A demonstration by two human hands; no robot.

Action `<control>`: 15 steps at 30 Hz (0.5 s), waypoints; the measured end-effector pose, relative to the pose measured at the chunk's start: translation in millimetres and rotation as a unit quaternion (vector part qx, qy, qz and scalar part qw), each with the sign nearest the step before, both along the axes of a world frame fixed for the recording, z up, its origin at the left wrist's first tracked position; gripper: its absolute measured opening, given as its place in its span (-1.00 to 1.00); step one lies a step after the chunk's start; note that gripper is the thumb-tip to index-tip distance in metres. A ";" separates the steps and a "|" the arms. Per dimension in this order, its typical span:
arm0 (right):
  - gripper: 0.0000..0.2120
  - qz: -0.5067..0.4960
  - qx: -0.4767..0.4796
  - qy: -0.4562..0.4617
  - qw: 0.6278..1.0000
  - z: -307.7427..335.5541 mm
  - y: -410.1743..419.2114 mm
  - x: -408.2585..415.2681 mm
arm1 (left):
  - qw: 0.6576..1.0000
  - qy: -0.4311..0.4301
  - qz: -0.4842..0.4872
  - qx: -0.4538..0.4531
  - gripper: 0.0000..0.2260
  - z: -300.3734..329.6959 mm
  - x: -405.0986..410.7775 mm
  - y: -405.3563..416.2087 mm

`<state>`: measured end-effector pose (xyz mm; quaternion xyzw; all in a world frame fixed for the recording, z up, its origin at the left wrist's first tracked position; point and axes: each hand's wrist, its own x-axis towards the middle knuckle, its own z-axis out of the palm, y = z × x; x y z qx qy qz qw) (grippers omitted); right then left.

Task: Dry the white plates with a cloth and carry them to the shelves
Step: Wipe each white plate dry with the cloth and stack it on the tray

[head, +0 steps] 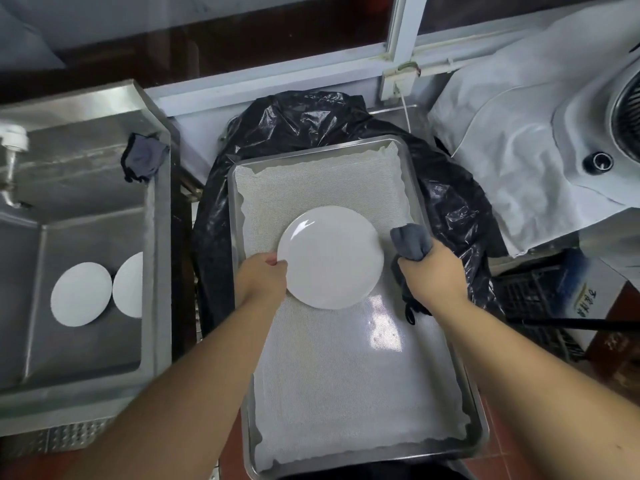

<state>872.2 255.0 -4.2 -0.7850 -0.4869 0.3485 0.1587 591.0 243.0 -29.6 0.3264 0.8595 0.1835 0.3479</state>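
Observation:
My left hand (pixel 261 275) grips the left rim of a white plate (pixel 330 258), held over the metal tray (pixel 483 434). A bunched grey cloth (pixel 412 242) is gripped in my right hand (pixel 433 273), just right of the plate and apart from it. The cloth's tail hangs below that hand. Two more white plates (pixel 81 294) (pixel 130 284) lie in the steel sink (pixel 152 237) on the left.
The tray is lined with a white mesh mat (pixel 346 375) and rests on a bin with a black bag (pixel 311 119). Another grey cloth (pixel 142 159) hangs on the sink's edge. A cloth-covered appliance (pixel 536 133) stands at the right, a dark crate (pixel 540 306) below it.

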 end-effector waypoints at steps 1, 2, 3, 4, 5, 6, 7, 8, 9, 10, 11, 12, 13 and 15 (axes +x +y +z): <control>-0.87 0.001 0.001 0.001 1.000 1.6 -2.4 1.0 | 1.000 -0.004 0.009 -0.004 -0.85 1.3 1.9 -2.0; -0.87 0.002 0.002 0.002 1.000 3.4 -4.9 2.0 | 1.000 -0.006 0.015 -0.006 -0.85 2.5 4.4 -5.1; -0.86 0.004 0.005 0.004 1.000 5.0 -7.2 2.7 | 1.000 -0.009 0.018 -0.006 -0.82 3.9 8.0 -9.5; -0.86 0.007 0.008 0.005 1.000 7.0 -9.8 3.5 | 1.000 -0.020 0.021 -0.005 -0.80 4.5 12.5 -14.5; -0.85 0.009 0.010 0.008 1.000 9.2 -12.4 4.2 | 0.999 -0.036 0.025 -0.004 -0.77 5.4 17.6 -19.9; -0.85 0.012 0.011 0.011 1.000 11.3 -15.5 4.7 | 0.998 -0.054 0.030 -0.003 -0.73 6.8 23.0 -24.4; -0.85 0.014 0.012 0.015 1.000 12.8 -18.9 5.2 | 0.997 -0.068 0.033 -0.001 -0.69 9.1 27.4 -27.6; -0.86 0.017 0.014 0.018 1.000 14.3 -22.4 5.7 | 0.996 -0.078 0.033 0.000 -0.64 12.0 30.5 -28.9; -0.87 0.020 0.016 0.021 0.999 15.8 -25.9 6.3 | 0.996 -0.085 0.029 -0.002 -0.61 14.7 32.6 -29.3; -0.88 0.023 0.018 0.023 0.999 17.6 -29.2 6.7 | 0.996 -0.090 0.024 -0.005 -0.59 17.5 33.4 -29.3; -0.89 0.027 0.018 0.023 0.999 19.5 -31.9 7.0 | 0.995 -0.094 0.021 -0.010 -0.59 20.6 33.2 -29.8; -0.89 0.034 0.017 0.022 0.999 21.5 -34.6 7.1 | 0.995 -0.097 0.019 -0.014 -0.59 24.1 32.2 -32.1; -0.89 0.043 0.016 0.020 0.999 23.3 -37.1 7.0 | 0.995 -0.096 0.012 -0.017 -0.60 26.8 30.8 -35.3; -0.88 0.067 0.017 0.021 0.997 27.1 -42.6 5.3 | 0.996 -0.086 -0.013 -0.023 -0.63 33.4 27.9 -46.5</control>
